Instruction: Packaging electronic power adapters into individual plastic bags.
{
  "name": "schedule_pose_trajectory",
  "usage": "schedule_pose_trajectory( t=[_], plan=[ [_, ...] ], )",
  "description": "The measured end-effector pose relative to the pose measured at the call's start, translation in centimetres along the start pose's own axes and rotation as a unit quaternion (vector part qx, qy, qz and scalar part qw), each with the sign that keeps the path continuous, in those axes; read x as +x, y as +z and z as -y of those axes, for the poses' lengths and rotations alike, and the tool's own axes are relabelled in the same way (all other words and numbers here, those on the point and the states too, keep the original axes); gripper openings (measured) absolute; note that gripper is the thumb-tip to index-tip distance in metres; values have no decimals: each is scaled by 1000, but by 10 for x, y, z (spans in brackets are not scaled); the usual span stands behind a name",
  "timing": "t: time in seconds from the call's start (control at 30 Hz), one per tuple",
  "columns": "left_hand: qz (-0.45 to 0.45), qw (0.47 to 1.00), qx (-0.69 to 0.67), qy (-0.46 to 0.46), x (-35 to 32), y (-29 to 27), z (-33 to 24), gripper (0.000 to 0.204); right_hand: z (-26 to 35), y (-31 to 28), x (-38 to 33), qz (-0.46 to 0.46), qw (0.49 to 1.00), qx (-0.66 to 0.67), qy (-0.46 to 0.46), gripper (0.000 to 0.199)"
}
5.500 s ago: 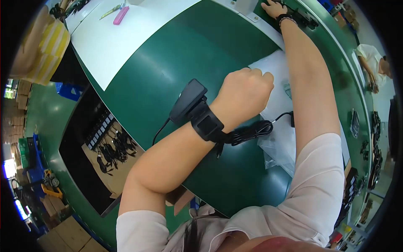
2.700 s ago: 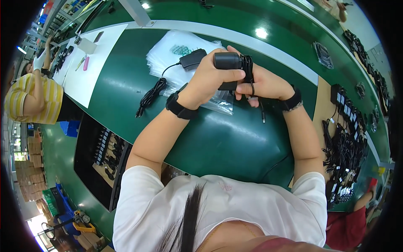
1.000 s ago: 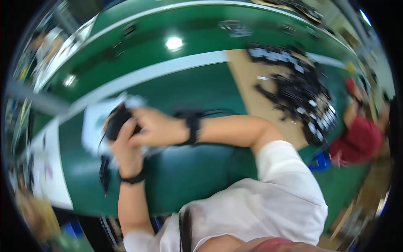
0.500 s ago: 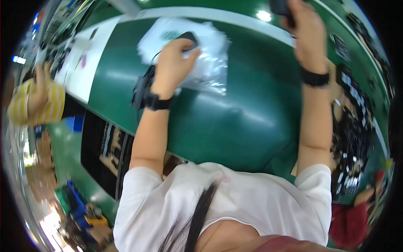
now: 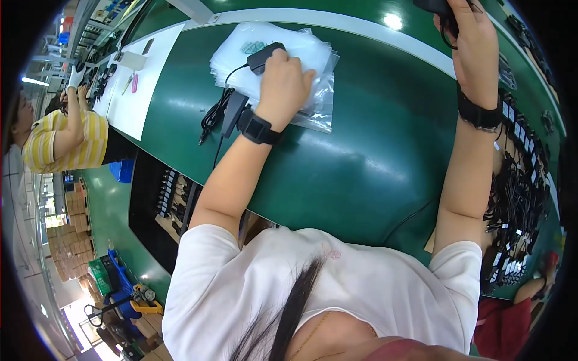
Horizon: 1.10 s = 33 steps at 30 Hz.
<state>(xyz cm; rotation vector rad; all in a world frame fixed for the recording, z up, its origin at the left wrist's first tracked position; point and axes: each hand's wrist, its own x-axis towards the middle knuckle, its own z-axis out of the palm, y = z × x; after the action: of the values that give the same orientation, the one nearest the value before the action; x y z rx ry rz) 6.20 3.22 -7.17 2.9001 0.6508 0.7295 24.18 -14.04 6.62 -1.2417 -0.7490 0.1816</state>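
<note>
A stack of clear plastic bags [image 5: 283,54] is spread flat under the left hand [image 5: 283,87], its glossy edges showing on all sides of the hand. A black power adapter [image 5: 267,56] is laid on the bags just beyond the fingertips. Another black adapter [image 5: 435,6] is gripped in the raised right hand [image 5: 472,42], well apart from the bags.

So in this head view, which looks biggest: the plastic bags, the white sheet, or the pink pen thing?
1. White sheet, though it lies farther off
2. Plastic bags, close behind
3. Pink pen, by far the smallest
</note>
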Motion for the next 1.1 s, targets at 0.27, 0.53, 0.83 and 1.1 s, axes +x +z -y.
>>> schedule_pose_trajectory(
  t=[0.27,0.53,0.83,1.1],
  plan=[
    [-27,998,58,29,-1,2,35,20,-10,1,5,14,996,84,-21,32],
    [14,998,-12,-54,28,-34,38,25,-1,2,-1,20,998,53,5,33],
    [167,983,-6,-74,37,-49,45,17,-20,0,6,48,996,67,-18,30],
    [85,929,-303,-195,33,-41,-26,40,-41,16,-30,159,868,324,342,29]
  ],
)
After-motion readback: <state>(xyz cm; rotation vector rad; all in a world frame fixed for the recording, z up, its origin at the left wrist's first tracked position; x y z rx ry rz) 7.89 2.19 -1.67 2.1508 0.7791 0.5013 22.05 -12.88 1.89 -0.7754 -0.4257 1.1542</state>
